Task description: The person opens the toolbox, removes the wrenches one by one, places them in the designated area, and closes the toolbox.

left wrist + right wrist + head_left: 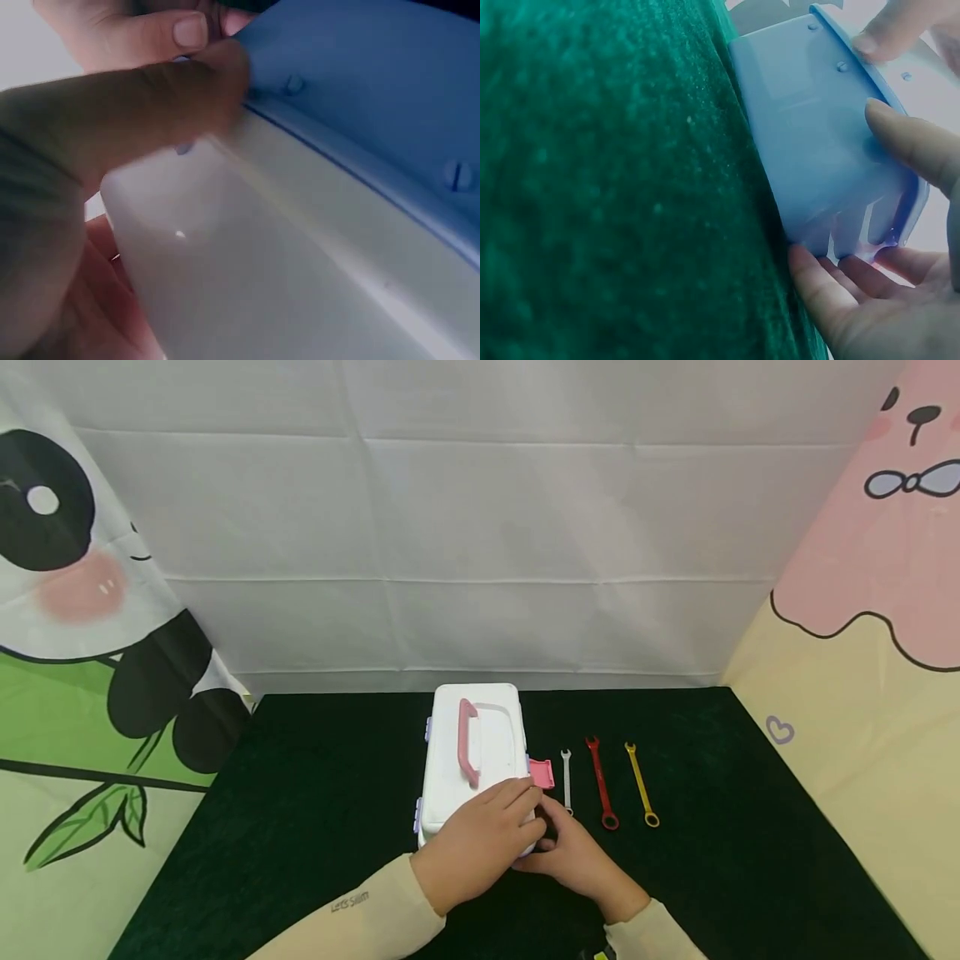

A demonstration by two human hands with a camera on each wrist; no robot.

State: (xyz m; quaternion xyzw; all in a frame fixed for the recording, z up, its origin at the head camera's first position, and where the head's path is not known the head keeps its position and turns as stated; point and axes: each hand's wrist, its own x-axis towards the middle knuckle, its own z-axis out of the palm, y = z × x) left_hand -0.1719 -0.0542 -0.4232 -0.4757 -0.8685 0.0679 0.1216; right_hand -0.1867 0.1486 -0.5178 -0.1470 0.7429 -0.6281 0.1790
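Note:
A white toolbox with a pink handle stands on the dark green cloth, lid down. In the right wrist view its end wall looks bluish. My left hand lies over the near right corner of the lid, its thumb bent onto the lid's edge. Around the same corner from the right, my right hand grips the box, thumb near the end wall and fingers along the side. A pink latch sticks out from the right side, swung away. The fingers hide the nearer latch area.
Right of the box lie a silver wrench, a red wrench and a yellow wrench, roughly side by side. The silver one is nearest my right hand. Behind the table hangs a pale cloth.

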